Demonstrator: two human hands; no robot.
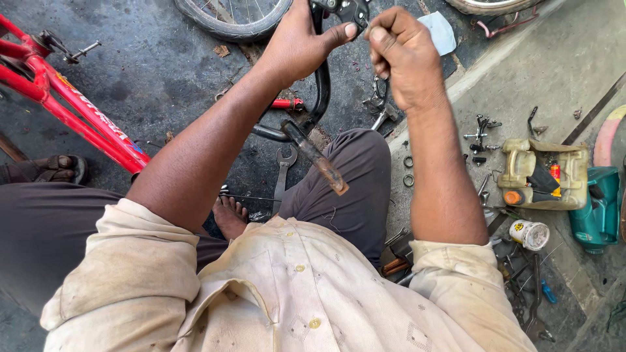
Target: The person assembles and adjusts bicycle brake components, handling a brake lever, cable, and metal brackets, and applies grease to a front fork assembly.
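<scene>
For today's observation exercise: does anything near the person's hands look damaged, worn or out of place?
Yes. A rusty, worn tool handle lies tilted across the person's knee, its end brown and corroded. Small metal parts and rings lie scattered on the ground rather than gathered. The left hand grips a black bicycle part; the right hand pinches something small.

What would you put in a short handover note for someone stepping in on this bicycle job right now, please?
Left hand: gripping the black handlebar near its top, thumb stretched toward the brake part.
Right hand: fingers pinched shut at that brake part; what they pinch is too small to tell.
Things: a rusty-handled tool lies across the knee; a spanner is on the ground under the bar; the red frame is to the left; small parts and a cut-open jug holding tools are to the right.
Done: cannot tell from here.
Left: the brake part is in both hands, not released.
</scene>
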